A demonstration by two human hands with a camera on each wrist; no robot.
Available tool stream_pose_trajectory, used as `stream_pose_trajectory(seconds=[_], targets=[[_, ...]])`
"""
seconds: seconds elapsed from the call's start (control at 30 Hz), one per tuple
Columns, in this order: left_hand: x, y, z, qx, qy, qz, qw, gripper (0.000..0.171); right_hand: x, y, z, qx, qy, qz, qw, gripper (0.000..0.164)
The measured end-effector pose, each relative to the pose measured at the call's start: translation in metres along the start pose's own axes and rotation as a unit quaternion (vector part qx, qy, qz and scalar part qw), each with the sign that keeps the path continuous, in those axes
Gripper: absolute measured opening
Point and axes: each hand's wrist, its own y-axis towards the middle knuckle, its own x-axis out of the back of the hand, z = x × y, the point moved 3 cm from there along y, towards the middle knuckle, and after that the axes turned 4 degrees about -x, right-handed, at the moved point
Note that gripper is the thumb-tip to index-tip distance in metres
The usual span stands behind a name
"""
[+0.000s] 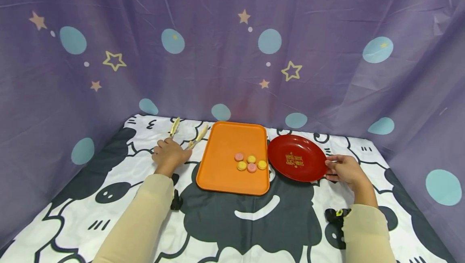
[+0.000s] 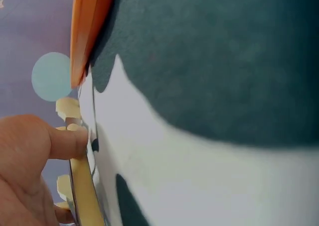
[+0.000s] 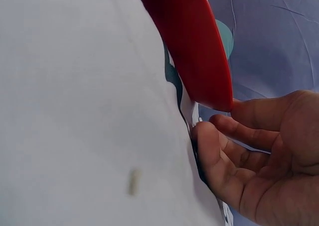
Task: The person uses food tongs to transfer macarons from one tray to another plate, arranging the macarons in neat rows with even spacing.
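My left hand (image 1: 170, 154) grips a pair of tongs (image 1: 174, 127) with cream-yellow tips spread apart, left of the orange tray. In the left wrist view my thumb lies against one yellow arm of the tongs (image 2: 85, 186). On the orange tray (image 1: 225, 142) lie several pink macarons (image 1: 238, 157) and yellow macarons (image 1: 241, 166), grouped in its right half. My right hand (image 1: 346, 171) holds the right rim of a red plate (image 1: 287, 146) with gold characters. The right wrist view has fingertips right at the rim of the plate (image 3: 199, 52), the other fingers bent below.
A white tablecloth (image 1: 254, 230) with black cartoon patterns covers the table. Behind it hangs a purple curtain (image 1: 218, 73) with stars and blue dots. The plate stands close against the tray's right edge. Small black objects (image 1: 176, 201) sit by the left and right wrists.
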Motion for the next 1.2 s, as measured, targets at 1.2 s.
stream_pose_trajectory(seconds=[1.2], targets=[[0.025,-0.015,-0.029,-0.266,0.019,-0.144,0.9530,0.065,0.000,0.004,-0.004,0.039,0.011,-0.006,0.999,0.041]])
